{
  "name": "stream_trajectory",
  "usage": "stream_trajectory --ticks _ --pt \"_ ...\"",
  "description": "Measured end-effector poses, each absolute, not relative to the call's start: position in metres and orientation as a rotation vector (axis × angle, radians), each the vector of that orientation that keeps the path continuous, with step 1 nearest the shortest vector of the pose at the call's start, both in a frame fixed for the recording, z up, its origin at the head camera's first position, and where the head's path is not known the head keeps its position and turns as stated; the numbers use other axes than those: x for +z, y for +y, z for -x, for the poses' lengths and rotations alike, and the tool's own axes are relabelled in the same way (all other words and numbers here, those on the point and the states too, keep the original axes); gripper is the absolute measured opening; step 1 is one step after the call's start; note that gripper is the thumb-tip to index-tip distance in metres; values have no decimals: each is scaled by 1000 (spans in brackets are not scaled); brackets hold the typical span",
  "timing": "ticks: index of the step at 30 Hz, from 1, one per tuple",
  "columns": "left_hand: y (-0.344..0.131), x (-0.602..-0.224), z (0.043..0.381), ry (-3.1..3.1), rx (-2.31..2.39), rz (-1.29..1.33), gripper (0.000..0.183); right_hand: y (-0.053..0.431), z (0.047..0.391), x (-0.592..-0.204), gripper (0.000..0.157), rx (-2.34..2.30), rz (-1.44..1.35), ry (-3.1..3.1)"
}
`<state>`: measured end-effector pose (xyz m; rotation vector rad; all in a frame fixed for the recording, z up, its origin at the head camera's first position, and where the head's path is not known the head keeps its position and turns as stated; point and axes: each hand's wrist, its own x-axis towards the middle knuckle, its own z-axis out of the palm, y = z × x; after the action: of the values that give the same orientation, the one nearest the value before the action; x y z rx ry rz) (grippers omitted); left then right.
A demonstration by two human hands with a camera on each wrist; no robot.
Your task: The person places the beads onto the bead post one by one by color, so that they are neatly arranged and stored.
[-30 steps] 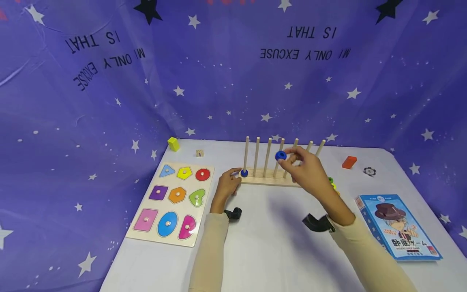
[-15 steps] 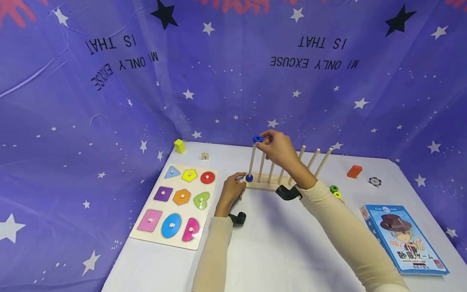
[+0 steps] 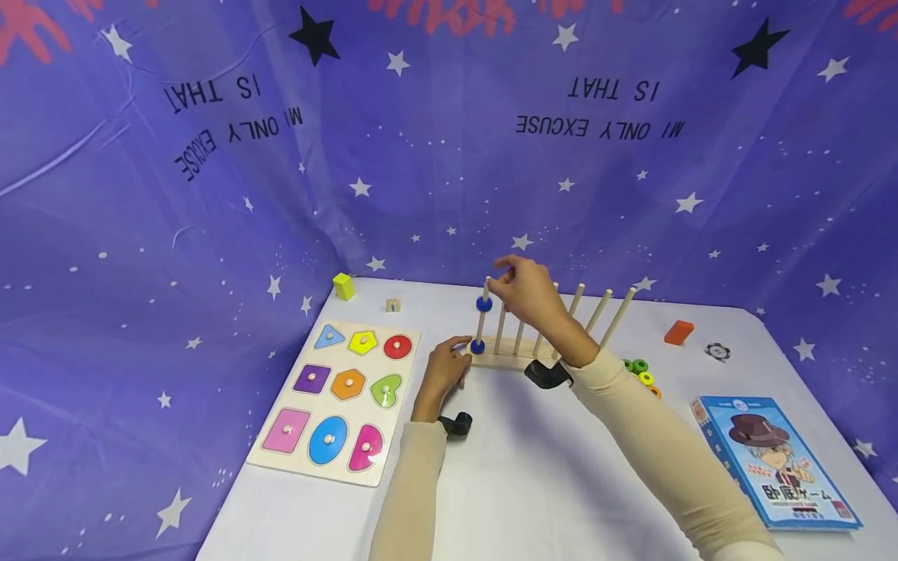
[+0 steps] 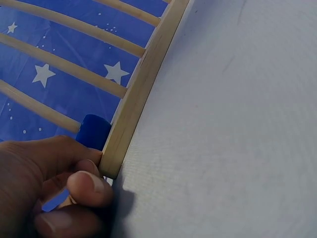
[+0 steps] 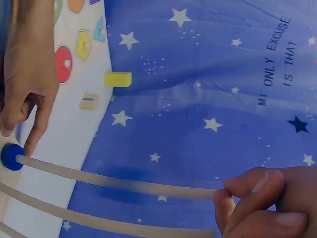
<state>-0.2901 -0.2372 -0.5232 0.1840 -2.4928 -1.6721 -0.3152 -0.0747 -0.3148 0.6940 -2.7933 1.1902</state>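
Note:
A wooden peg rack (image 3: 503, 356) with a row of upright pegs stands on the table. My left hand (image 3: 443, 370) grips the left end of its base, thumb and fingers close by the lower blue ring (image 4: 93, 132) at the foot of the first peg. A second blue ring (image 3: 484, 305) is partway up that same peg, blurred in the right wrist view and touched by no fingers. Beside the peg's top is my right hand (image 3: 531, 294), its fingers loosely bent and holding nothing. This hand and forearm hide parts of the middle pegs.
To the left lies a shape puzzle board (image 3: 414, 343), with a yellow block (image 3: 344, 287) and a small wooden cube (image 3: 393, 305) behind. On the right are green rings (image 3: 639, 365), an orange block (image 3: 679, 333), a patterned round chip (image 3: 718, 352) and a blue game box (image 3: 775, 463).
My right hand carried the blue ring leftward to the first peg's top and let go; the ring is now lower on the peg. My left hand stayed at the rack's end.

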Motion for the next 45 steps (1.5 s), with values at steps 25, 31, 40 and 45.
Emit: stream_trajectory --ticks 25,31,40,45 --pt "-301 -506 275 -2405 -1649 -344 39 147 268 -494 51 1480 21 -2873" --pt "-284 -519 281 -2397 -1729 -310 39 164 270 -512 62 1411 174 -3054" --pt "-253 -527 289 -2442 -1764 -228 41 193 248 -529 68 1343 345 -3033" --pt "-241 -529 296 -2484 -1769 -184 42 195 228 -511 67 1299 385 -2894"
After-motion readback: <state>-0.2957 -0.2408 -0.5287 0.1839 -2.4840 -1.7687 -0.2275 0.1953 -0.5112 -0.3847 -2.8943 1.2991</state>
